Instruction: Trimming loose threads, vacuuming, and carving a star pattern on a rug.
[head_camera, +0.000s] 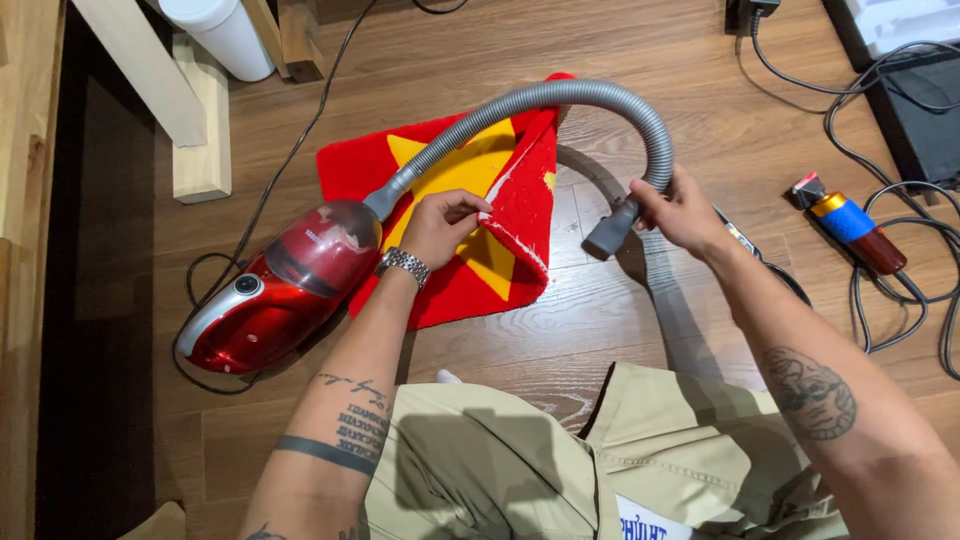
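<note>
The red mat is lying on the floor, its right edge folded up. Your left hand is pinching that fold; your right hand is clenching the grey hose, nozzle pointing left toward the fold.

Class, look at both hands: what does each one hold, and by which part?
The left hand pinches the folded edge of the red mat with a yellow star. The right hand grips the grey ribbed vacuum hose near its nozzle end.
</note>
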